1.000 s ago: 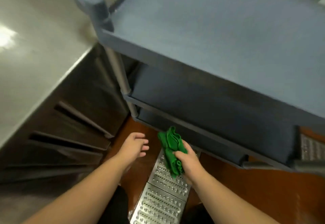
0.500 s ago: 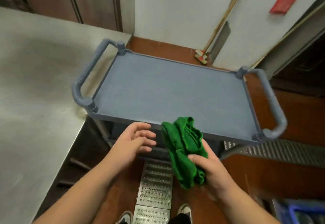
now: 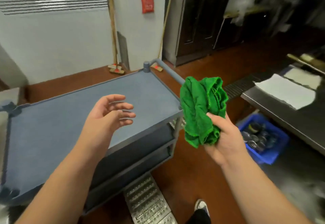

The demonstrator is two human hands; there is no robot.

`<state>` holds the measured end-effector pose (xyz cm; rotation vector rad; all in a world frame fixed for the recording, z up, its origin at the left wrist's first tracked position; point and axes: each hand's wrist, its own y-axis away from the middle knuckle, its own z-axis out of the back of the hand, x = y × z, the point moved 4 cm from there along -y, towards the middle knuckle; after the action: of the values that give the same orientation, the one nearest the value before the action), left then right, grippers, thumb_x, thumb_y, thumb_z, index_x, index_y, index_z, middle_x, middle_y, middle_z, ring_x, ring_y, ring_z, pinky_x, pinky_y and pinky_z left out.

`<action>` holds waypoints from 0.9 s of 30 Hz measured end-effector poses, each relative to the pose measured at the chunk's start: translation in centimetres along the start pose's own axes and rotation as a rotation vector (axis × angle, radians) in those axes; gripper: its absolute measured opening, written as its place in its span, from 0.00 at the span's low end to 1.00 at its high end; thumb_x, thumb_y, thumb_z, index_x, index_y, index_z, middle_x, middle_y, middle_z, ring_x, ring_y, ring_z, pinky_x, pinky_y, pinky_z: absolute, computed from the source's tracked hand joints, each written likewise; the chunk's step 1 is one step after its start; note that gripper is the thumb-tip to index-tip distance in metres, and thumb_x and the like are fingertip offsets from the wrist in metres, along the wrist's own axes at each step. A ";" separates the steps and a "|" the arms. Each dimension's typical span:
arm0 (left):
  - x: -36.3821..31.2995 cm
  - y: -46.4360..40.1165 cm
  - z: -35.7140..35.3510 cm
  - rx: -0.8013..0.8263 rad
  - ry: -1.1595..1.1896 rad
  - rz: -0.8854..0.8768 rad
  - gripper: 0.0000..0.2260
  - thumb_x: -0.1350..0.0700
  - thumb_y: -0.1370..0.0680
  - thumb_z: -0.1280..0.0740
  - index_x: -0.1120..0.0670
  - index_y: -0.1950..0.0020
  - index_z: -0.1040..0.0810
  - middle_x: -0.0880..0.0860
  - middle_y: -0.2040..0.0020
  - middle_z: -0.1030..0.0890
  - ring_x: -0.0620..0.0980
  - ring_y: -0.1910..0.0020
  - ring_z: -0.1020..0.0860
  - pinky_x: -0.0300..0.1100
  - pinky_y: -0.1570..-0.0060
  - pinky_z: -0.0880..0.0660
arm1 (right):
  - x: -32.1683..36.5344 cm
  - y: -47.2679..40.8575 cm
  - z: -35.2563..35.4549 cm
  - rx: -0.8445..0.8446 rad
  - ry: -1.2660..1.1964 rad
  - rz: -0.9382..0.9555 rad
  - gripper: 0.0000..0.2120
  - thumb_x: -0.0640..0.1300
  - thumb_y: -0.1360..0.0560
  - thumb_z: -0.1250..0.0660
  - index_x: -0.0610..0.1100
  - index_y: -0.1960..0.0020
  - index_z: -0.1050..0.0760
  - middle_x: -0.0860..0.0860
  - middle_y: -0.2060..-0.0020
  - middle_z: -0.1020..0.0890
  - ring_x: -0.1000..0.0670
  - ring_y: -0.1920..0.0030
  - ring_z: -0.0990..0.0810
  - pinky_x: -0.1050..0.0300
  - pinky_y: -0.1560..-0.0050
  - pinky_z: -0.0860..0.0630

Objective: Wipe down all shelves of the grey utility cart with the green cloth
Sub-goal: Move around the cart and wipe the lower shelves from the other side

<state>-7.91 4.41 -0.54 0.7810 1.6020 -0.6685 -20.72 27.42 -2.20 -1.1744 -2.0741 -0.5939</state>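
The grey utility cart stands at the left and centre, its flat top shelf bare, with two lower shelves showing in shadow under its right end. My right hand holds the bunched green cloth up in the air, just right of the cart's right end and clear of it. My left hand hovers above the top shelf with the fingers spread and nothing in it. The cart's right handle runs behind the cloth.
A steel counter with white sheets stands at the right, a blue crate of dark items under it. Brooms lean on the far white wall. A metal drain grate runs along the red floor by my shoe.
My view has swung up and right, from the cart's lower shelves to its right end. My right hand has lifted the cloth higher and to the right; my left hand has risen above the top shelf.
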 end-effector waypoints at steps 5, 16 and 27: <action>1.2 -3.5 -9.5 0.130 0.000 -0.002 0.15 0.73 0.22 0.43 0.62 0.39 0.27 0.59 0.53 0.19 0.58 0.56 0.19 0.54 0.51 0.22 | 6.8 -1.8 7.3 -0.221 0.248 0.207 0.27 0.28 0.26 0.36 0.48 0.31 0.28 0.44 0.39 0.19 0.38 0.38 0.21 0.33 0.37 0.28; 7.5 -13.4 -37.7 0.277 -0.053 0.086 0.16 0.74 0.22 0.45 0.62 0.39 0.28 0.58 0.54 0.19 0.58 0.55 0.20 0.55 0.49 0.24 | 22.0 -11.9 22.6 -0.240 0.754 0.312 0.30 0.26 0.28 0.33 0.59 0.39 0.26 0.65 0.46 0.19 0.61 0.44 0.20 0.69 0.48 0.25; 9.9 -23.5 -44.4 0.150 -0.206 0.063 0.16 0.74 0.23 0.44 0.58 0.41 0.28 0.58 0.53 0.20 0.54 0.55 0.19 0.48 0.52 0.22 | 27.0 -27.6 26.5 -0.134 0.963 0.260 0.30 0.34 0.25 0.31 0.60 0.31 0.31 0.62 0.36 0.25 0.61 0.36 0.26 0.54 0.35 0.25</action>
<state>-54.34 25.90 -2.98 0.8404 1.3468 -0.8043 -63.40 46.74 -1.66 -0.9274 -1.0651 -0.9418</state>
